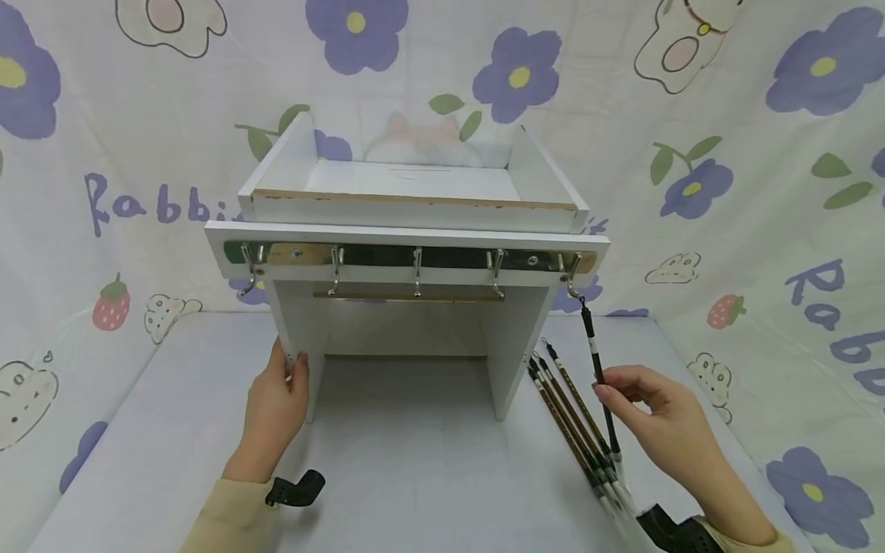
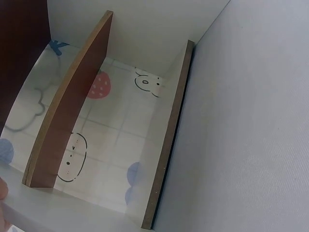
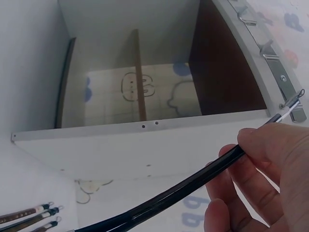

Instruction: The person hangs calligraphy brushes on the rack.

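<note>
A white shelf unit point(image 1: 408, 211) stands on the table, with a metal hook rail point(image 1: 452, 257) along its front edge. My left hand point(image 1: 271, 399) grips the lower part of its left side panel point(image 1: 293, 330). At the right, my right hand point(image 1: 660, 418) pinches a black writing brush point(image 1: 593, 338) between thumb and fingers, loop end up and bristles down. The brush's loop meets the rightmost hook point(image 1: 574, 276); whether it is over the hook I cannot tell. In the right wrist view the brush point(image 3: 183, 188) slants past the panel toward the rail.
Several other brushes point(image 1: 570, 418) lie side by side on the table point(image 1: 408, 476), right of the shelf unit, loops toward the back. A printed cloth point(image 1: 760, 307) with flowers and rabbits hangs behind and at the sides. Inside the shelf unit, a crossbar point(image 2: 72, 106) spans the back.
</note>
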The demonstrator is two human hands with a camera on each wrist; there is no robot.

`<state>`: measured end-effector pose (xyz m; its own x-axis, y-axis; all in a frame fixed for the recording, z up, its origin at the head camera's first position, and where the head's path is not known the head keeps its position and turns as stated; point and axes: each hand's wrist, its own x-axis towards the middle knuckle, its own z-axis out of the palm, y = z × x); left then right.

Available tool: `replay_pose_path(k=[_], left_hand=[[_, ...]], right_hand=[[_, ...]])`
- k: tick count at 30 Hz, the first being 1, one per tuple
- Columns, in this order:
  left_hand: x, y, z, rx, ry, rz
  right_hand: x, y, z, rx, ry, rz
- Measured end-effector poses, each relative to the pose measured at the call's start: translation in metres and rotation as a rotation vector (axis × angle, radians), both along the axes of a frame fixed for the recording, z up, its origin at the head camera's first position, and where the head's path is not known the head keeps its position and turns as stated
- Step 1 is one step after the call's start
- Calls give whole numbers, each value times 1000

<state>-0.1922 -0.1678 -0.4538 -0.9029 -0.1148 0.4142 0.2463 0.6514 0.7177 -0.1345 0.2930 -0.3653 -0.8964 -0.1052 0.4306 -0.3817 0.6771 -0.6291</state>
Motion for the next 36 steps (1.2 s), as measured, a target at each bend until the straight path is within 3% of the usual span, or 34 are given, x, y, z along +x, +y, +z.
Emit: replay_pose_path(k=[22,36], left_hand=[[0,0,1,12,13,-13],[0,-1,-1,8,14,-11]], right_hand=[[3,-4,8,-30,40,-30],[5,-8,11,-65,70,-2]])
